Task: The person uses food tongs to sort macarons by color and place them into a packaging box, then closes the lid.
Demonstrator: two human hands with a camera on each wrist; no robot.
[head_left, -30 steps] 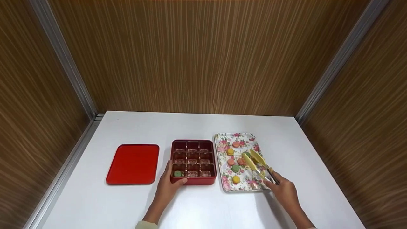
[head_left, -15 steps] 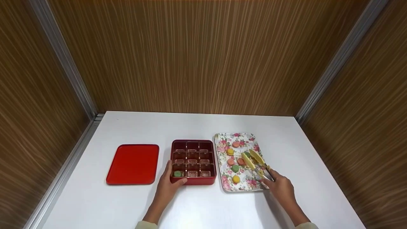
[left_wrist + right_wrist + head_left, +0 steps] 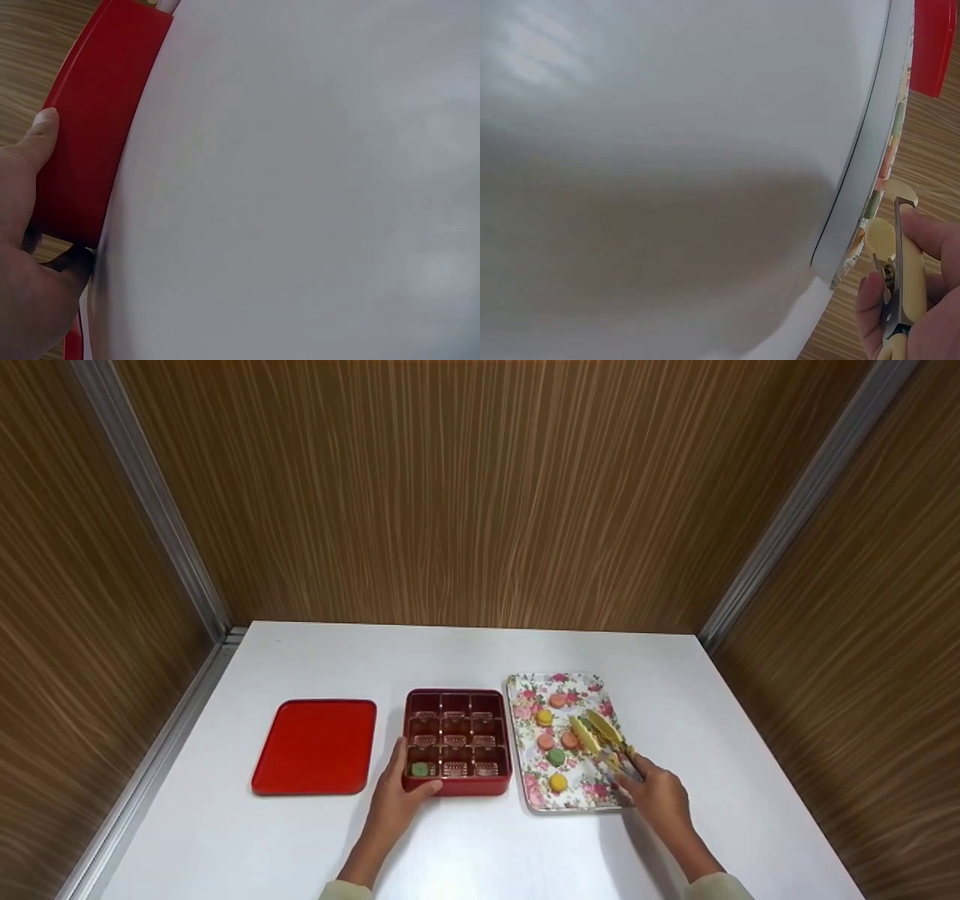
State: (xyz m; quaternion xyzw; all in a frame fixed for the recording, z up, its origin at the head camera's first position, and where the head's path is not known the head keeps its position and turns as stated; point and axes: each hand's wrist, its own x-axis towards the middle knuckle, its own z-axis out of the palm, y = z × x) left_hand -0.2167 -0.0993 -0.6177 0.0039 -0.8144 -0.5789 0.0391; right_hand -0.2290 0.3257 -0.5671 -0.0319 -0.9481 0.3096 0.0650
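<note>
My left hand [image 3: 397, 795] grips the near left corner of a dark red box [image 3: 471, 787], thumb on its front wall and fingers along its left side. The box has a divided insert, with a green macaron [image 3: 419, 769] in the near left compartment. In my right hand [image 3: 661, 799] are tongs [image 3: 911, 281] with pale yellow tips, held by the handles. Their tips lie over the right part of a floral tray [image 3: 592, 682], on either side of a mostly hidden green macaron. Pink macarons [image 3: 546, 742], yellow macarons [image 3: 558, 783] and another green macaron [image 3: 556, 757] lie left of the tips.
A flat red lid-like tray [image 3: 315, 746] lies on the white table [image 3: 480, 855], left of the box. The floral tray stands close to the box's right side. Wood-grain panels [image 3: 450, 495] enclose the table at the back and both sides.
The tongs' tips have drawn slightly closer together around the green macaron, and my right hand has shifted a little left. My left hand and the box have stayed in place.
</note>
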